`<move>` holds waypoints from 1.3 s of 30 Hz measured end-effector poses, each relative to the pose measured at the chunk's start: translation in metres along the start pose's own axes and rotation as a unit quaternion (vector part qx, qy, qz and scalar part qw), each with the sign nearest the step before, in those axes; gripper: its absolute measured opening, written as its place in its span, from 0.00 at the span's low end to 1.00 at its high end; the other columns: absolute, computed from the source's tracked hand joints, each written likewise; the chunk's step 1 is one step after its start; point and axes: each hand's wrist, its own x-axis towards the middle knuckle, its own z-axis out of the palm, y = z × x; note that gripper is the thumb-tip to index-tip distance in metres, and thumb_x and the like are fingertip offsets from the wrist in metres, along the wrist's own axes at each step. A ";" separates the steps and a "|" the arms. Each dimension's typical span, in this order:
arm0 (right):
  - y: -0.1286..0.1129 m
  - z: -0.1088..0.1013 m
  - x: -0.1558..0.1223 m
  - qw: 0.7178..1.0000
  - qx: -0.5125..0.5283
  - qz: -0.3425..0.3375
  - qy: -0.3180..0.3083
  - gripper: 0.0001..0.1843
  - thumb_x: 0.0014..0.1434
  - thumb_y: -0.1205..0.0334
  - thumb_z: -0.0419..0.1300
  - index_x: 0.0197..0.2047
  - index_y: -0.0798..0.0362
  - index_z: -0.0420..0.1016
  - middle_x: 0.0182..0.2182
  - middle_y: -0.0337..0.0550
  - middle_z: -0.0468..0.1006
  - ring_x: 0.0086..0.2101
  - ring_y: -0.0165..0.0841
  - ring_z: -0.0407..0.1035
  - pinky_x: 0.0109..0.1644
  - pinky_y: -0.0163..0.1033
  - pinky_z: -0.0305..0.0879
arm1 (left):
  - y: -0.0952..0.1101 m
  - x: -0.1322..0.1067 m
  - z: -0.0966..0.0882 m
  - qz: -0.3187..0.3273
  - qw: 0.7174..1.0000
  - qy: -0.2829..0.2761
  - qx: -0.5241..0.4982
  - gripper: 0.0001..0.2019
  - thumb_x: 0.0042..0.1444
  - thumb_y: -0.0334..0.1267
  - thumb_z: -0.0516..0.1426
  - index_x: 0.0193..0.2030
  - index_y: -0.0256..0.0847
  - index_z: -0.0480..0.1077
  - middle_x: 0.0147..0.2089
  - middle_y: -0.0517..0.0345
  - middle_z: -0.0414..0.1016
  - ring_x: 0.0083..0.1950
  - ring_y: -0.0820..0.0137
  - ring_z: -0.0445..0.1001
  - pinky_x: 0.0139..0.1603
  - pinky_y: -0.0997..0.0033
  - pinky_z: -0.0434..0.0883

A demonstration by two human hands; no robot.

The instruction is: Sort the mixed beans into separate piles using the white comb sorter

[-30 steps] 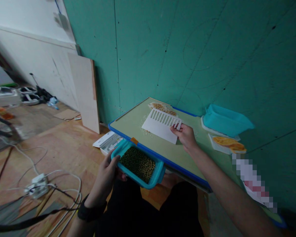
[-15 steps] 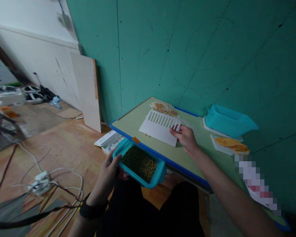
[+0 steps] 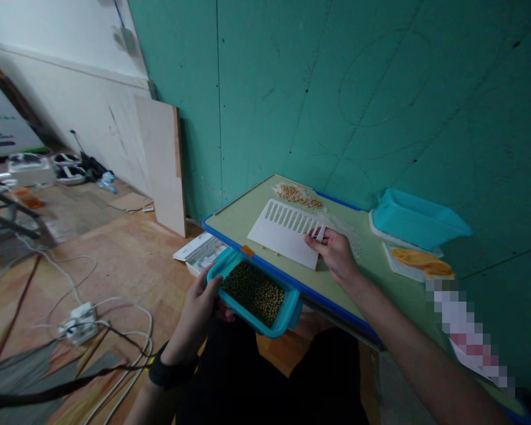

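Person's left hand (image 3: 203, 302) is clamped on the left end of a turquoise tray (image 3: 265, 330), thumb over rim. Tray's at the desk (image 3: 243, 215) front edge, green and tan beans (image 3: 252, 290) inside. Right hand (image 3: 336, 254) pinches a white slotted scraper (image 3: 285, 239) by its right end, over the desk. Tan pile (image 3: 298, 196) just behind; can't tell if scraper touches down.
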 end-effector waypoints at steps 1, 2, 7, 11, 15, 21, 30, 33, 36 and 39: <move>-0.001 0.002 -0.004 1.000 -0.003 -0.004 0.000 0.31 0.34 0.43 0.78 0.35 0.58 0.81 0.31 0.51 0.85 0.31 0.39 0.78 0.37 0.42 0.74 | 0.000 0.000 0.001 -0.001 1.000 -0.001 -0.001 0.40 0.55 0.52 0.62 0.70 0.36 0.58 0.15 0.68 0.71 0.13 0.65 0.71 0.14 0.71 0.71; -0.001 0.003 -0.008 1.000 -0.009 -0.010 -0.001 0.30 0.35 0.43 0.77 0.35 0.58 0.81 0.31 0.51 0.85 0.31 0.39 0.79 0.37 0.42 0.74 | 0.001 -0.001 0.001 -0.001 1.000 0.000 -0.001 0.40 0.54 0.52 0.62 0.70 0.36 0.58 0.15 0.68 0.71 0.13 0.65 0.71 0.14 0.70 0.71; -0.002 0.018 -0.041 0.996 -0.069 -0.064 0.001 0.23 0.50 0.45 0.71 0.38 0.58 0.82 0.32 0.51 0.86 0.31 0.41 0.80 0.34 0.41 0.76 | 0.005 -0.004 0.003 -0.006 1.000 0.005 -0.003 0.42 0.54 0.51 0.62 0.72 0.34 0.57 0.14 0.68 0.70 0.13 0.64 0.70 0.14 0.68 0.70; -0.003 0.030 -0.067 0.974 -0.162 -0.155 0.011 0.15 0.61 0.51 0.65 0.41 0.55 0.83 0.35 0.49 0.87 0.34 0.39 0.81 0.37 0.39 0.76 | 0.009 -0.006 0.004 -0.006 1.000 0.010 -0.013 0.41 0.54 0.49 0.61 0.72 0.35 0.57 0.15 0.68 0.71 0.13 0.65 0.70 0.14 0.69 0.71; -0.003 0.037 -0.081 0.943 -0.228 -0.243 0.006 0.10 0.65 0.57 0.63 0.40 0.54 0.84 0.35 0.47 0.87 0.32 0.37 0.82 0.37 0.37 0.75 | 0.009 -0.008 0.003 -0.004 1.000 0.016 -0.014 0.39 0.54 0.47 0.59 0.71 0.35 0.59 0.13 0.69 0.69 0.13 0.65 0.70 0.14 0.70 0.70; -0.001 0.040 -0.081 0.898 -0.270 -0.348 0.014 0.07 0.67 0.62 0.63 0.41 0.54 0.83 0.34 0.45 0.87 0.31 0.35 0.82 0.34 0.34 0.74 | 0.010 -0.007 0.002 -0.005 1.000 0.015 -0.020 0.39 0.54 0.48 0.61 0.70 0.36 0.59 0.14 0.69 0.70 0.13 0.67 0.70 0.15 0.71 0.71; -0.002 0.058 -0.081 0.786 -0.419 -0.444 -0.092 0.18 0.71 0.71 0.50 0.54 0.58 0.78 0.41 0.51 0.86 0.37 0.33 0.81 0.44 0.34 0.75 | 0.001 -0.007 0.000 -0.003 1.000 0.019 -0.015 0.42 0.53 0.51 0.62 0.72 0.35 0.56 0.15 0.71 0.70 0.13 0.67 0.71 0.13 0.73 0.70; -0.010 0.081 -0.081 0.751 -0.503 -0.394 -0.167 0.23 0.69 0.75 0.46 0.61 0.61 0.74 0.52 0.58 0.82 0.48 0.38 0.79 0.50 0.39 0.75 | -0.003 -0.007 -0.001 0.001 0.999 0.032 -0.013 0.42 0.53 0.51 0.62 0.71 0.35 0.57 0.14 0.72 0.68 0.12 0.67 0.69 0.13 0.73 0.69; -0.016 0.110 -0.075 0.712 -0.568 -0.370 -0.183 0.24 0.69 0.74 0.45 0.63 0.68 0.71 0.54 0.70 0.78 0.48 0.46 0.79 0.44 0.44 0.77 | -0.007 -0.007 -0.001 0.008 0.999 0.039 -0.013 0.41 0.52 0.50 0.63 0.71 0.36 0.59 0.13 0.71 0.68 0.12 0.66 0.70 0.12 0.71 0.70; -0.020 0.137 -0.066 0.697 -0.610 -0.338 -0.167 0.24 0.68 0.75 0.46 0.62 0.74 0.69 0.51 0.76 0.79 0.43 0.47 0.80 0.37 0.43 0.77 | -0.012 -0.009 -0.002 0.020 0.999 0.042 -0.002 0.40 0.53 0.51 0.63 0.70 0.37 0.60 0.14 0.71 0.69 0.12 0.65 0.70 0.12 0.70 0.71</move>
